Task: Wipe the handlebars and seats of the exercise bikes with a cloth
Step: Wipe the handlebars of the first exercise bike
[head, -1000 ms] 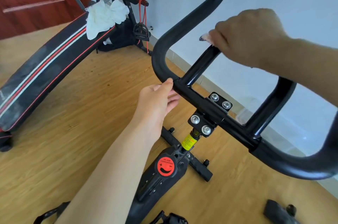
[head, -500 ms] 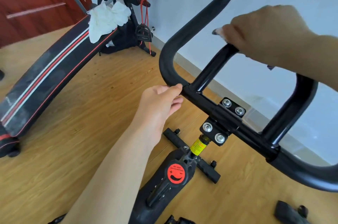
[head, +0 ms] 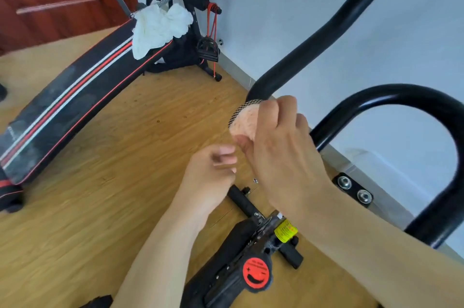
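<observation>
Both hands meet at the lower bend of the black handlebar (head: pixel 313 39): the right hand (head: pixel 281 147) grips a pinkish cloth (head: pixel 244 120) pressed against the tube, while the left hand (head: pixel 211 169), blurred, hovers just below it with fingers loosely bent, seemingly empty. Handlebar wiping looks to be in hand. The next move likely calls for sliding the cloth along the bar under steady pressure.
</observation>
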